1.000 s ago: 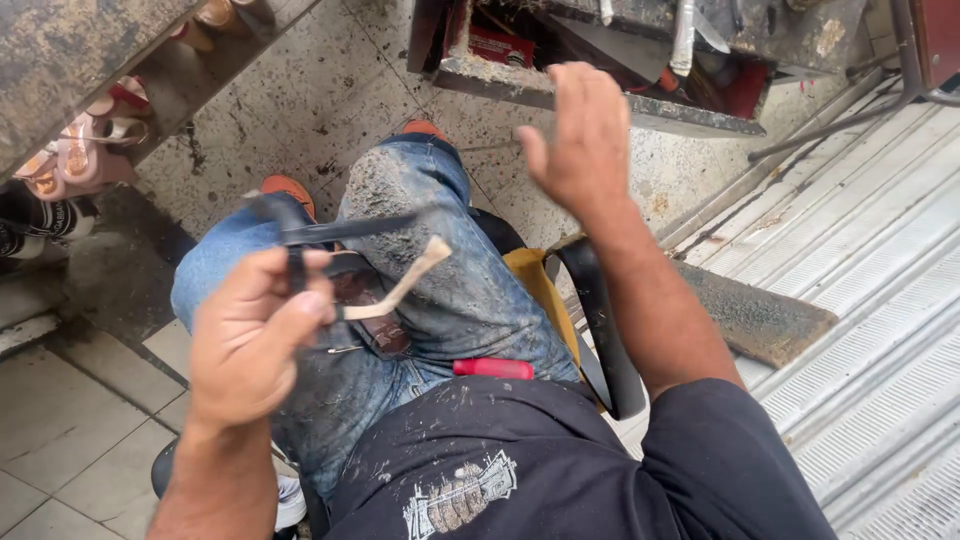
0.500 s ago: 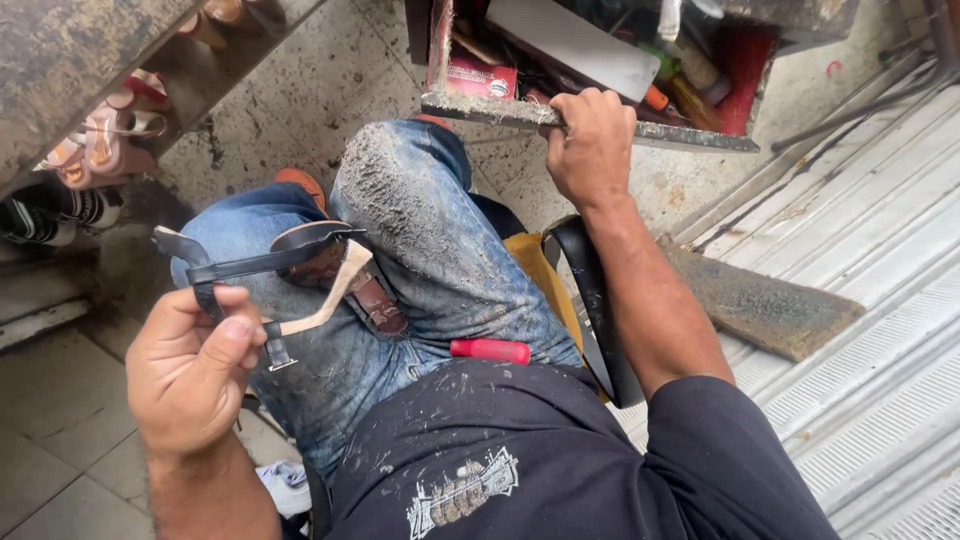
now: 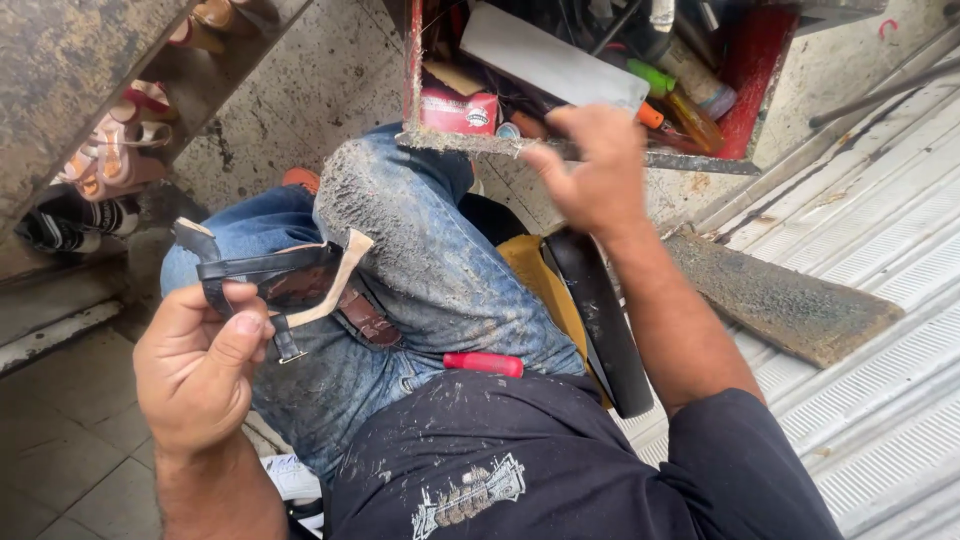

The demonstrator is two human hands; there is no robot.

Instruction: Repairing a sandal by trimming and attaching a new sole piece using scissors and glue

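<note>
- Left hand: thumb and fingers pinch the black strap of a strappy sandal, held over the left thigh of the stained jeans. The grip takes only the strap, so the sandal could swing or slip toward the tiled floor.
- Small buckle: it hangs free under the thumb and might snag on cloth.
- Red-handled tool: it lies loose at the lap's near edge; a knee shift could roll it off. Its working end is hidden.
- Right hand: it reaches to the front rim of the red tool box, fingers curled. Whether they pinch anything cannot be told; motion blur and the hand's back hide the fingertips.
- Box contents: crowded, overlapping and cut off at the top edge; disturbing one item could tip others out.
</note>
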